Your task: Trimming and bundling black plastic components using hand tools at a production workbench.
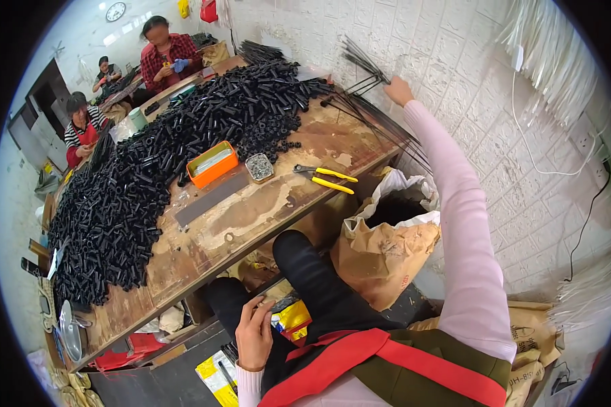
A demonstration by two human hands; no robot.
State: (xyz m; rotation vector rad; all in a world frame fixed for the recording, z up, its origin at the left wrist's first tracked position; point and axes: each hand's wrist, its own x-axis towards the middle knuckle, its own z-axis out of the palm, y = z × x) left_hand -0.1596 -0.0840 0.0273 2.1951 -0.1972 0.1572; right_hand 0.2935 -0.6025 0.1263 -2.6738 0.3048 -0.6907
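Observation:
My right hand [399,91] reaches to the far right corner of the table, by the wall. Its fingers close around the ends of several thin black rods [361,60], which fan out to the left. More long black rods [380,122] lie along the table's right edge below it. Over my lap, my left hand [254,339] is raised with half-bent fingers slightly apart; nothing shows in it. Yellow-handled pliers [331,179] rest near the table's front edge. Beside them sit a small clear dish of tiny metal parts [259,167] and an orange box [212,165].
A large heap of short black tubes [122,210] covers much of the wooden table [244,220]. An open paper sack [380,251] stands by my right knee. White strands [557,41] hang on the right wall. Across the table a person in a checked shirt [176,54] works with others.

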